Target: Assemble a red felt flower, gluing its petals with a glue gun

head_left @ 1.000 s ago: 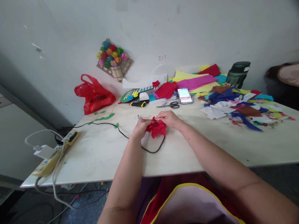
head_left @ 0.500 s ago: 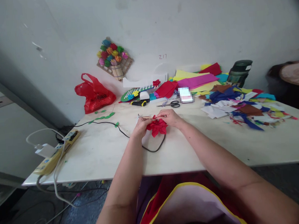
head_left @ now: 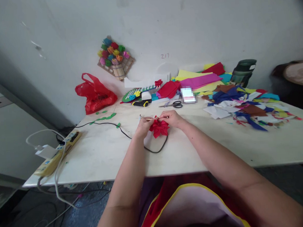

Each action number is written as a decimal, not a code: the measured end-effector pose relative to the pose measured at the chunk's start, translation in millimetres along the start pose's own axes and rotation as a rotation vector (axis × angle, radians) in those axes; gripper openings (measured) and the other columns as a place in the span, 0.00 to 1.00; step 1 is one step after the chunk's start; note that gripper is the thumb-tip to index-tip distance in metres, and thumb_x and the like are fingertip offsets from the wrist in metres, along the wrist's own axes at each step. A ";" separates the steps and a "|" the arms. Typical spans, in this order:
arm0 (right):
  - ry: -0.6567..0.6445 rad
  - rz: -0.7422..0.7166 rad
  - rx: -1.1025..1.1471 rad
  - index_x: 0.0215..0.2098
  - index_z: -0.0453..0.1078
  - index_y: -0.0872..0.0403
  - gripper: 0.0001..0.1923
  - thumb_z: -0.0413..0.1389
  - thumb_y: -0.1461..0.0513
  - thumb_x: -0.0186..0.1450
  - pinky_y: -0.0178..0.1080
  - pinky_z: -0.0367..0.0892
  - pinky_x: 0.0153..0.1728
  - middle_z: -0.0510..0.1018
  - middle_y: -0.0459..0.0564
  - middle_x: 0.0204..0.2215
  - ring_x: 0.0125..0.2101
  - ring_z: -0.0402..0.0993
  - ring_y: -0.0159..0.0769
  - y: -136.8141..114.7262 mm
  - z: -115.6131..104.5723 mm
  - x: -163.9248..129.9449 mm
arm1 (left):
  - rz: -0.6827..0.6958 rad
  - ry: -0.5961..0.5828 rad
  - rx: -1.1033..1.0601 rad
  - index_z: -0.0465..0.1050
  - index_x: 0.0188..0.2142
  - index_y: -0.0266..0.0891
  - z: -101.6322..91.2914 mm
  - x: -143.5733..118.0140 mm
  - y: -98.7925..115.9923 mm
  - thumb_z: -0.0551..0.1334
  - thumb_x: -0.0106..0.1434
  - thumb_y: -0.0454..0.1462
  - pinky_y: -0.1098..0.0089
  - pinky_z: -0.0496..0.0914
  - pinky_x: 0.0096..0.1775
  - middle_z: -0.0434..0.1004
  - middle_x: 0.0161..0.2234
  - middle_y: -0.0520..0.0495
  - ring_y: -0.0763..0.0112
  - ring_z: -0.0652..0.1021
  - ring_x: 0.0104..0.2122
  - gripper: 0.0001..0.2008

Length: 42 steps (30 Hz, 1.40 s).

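Over the middle of the table, a red paper-like flower [head_left: 159,127] with pointed petals is held between both hands. My left hand [head_left: 143,126] is closed on its left side, with part of a thin pale stick [head_left: 149,119] showing at the fingertips. From the other side, my right hand [head_left: 172,118] pinches at the flower's upper edge, and its fingertips hide what exactly they grip. A black cable [head_left: 156,151] loops on the table just below the flower. Black-handled scissors [head_left: 176,104] lie beyond my right hand.
A power strip [head_left: 58,155] with a white charger sits at the left edge. Behind are a red plastic bag [head_left: 96,94], a box cutter [head_left: 140,103] and a phone [head_left: 188,95]. Coloured scraps [head_left: 243,104] and a dark bottle [head_left: 243,73] are on the right.
The stick between the hands shows less than before, and the fingers have shifted slightly at the flower's top. Both hands stay in nearly the same place.
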State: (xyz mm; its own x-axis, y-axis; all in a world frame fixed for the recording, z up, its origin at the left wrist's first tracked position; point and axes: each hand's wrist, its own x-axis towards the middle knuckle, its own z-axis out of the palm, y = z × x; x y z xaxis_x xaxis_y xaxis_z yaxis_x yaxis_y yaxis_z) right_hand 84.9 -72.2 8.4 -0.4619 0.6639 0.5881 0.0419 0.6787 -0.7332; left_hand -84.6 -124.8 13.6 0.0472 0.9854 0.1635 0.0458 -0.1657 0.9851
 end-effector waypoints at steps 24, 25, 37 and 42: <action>-0.215 0.248 0.003 0.43 0.78 0.53 0.16 0.56 0.60 0.58 0.37 0.70 0.39 0.82 0.50 0.38 0.36 0.76 0.35 -0.6 -17.2 -2.6 | -0.056 0.037 -0.047 0.73 0.21 0.33 3.8 -1.8 8.5 0.73 0.38 0.46 0.73 0.51 0.20 0.64 0.14 0.53 0.80 0.60 0.16 0.19; -0.212 0.248 0.014 0.43 0.78 0.54 0.16 0.56 0.60 0.58 0.38 0.70 0.41 0.82 0.51 0.39 0.38 0.76 0.36 -1.7 -17.1 -2.6 | -0.057 0.036 -0.052 0.73 0.21 0.33 3.6 -1.8 8.3 0.73 0.38 0.45 0.73 0.51 0.20 0.64 0.14 0.53 0.80 0.60 0.16 0.19; -0.181 0.424 0.207 0.43 0.77 0.57 0.18 0.56 0.60 0.57 0.30 0.51 0.16 0.68 0.41 0.15 0.16 0.58 0.24 -5.5 -21.3 -6.6 | -0.061 0.039 -0.095 0.72 0.20 0.32 1.1 -0.7 4.6 0.74 0.38 0.44 0.74 0.53 0.21 0.66 0.15 0.52 0.79 0.63 0.17 0.18; -0.189 0.463 0.194 0.44 0.77 0.57 0.18 0.56 0.60 0.57 0.30 0.50 0.15 0.70 0.42 0.16 0.16 0.59 0.24 -5.6 -24.7 -6.3 | -0.064 0.062 -0.105 0.72 0.20 0.33 -0.8 0.5 3.7 0.73 0.38 0.43 0.74 0.54 0.21 0.68 0.16 0.51 0.78 0.65 0.17 0.17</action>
State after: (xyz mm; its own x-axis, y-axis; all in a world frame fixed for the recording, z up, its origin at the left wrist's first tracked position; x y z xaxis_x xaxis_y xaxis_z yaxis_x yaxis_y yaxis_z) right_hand 109.4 -72.4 17.3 -0.5864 0.7996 0.1297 0.1227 0.2459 -0.9615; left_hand -85.3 -124.9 17.4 -0.0144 0.9949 0.1003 -0.0582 -0.1009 0.9932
